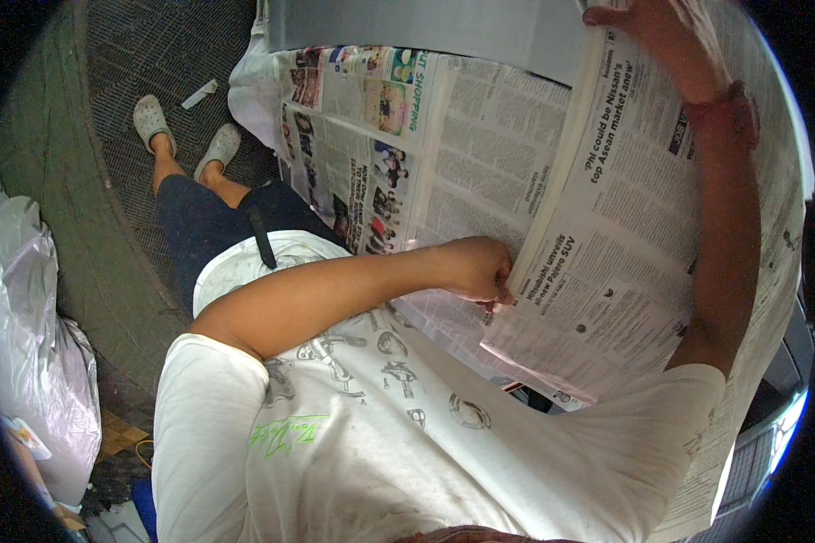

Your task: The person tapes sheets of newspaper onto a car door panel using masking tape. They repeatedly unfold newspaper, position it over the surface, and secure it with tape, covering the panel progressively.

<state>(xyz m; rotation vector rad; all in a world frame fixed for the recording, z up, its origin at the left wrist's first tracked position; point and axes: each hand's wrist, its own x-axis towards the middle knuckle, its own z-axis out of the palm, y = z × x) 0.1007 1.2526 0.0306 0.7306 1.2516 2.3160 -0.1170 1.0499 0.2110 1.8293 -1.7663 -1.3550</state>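
Observation:
A large newspaper sheet (598, 262) lies to the right, in front of my body, with a folded strip along its left edge. My left hand (482, 271) reaches across my chest and pinches that edge near its lower end, fingers closed. Higher up, my right hand (661, 41) lies over the upper end of the same sheet. One digit stretches out to the left, while the others are partly cut off at the picture's top. A reddish band (733, 113) circles my right wrist. More newspaper (480, 136) with printed pictures spreads left of the strip, under a smooth grey panel (426, 32).
Patterned dark flooring (190, 45) shows at upper left, with a small white scrap (199, 94) near my light clogs (152, 124). Crumpled clear plastic (32, 353) stands along the left side. Beyond the paper at lower right is a dark, ribbed surface (752, 480).

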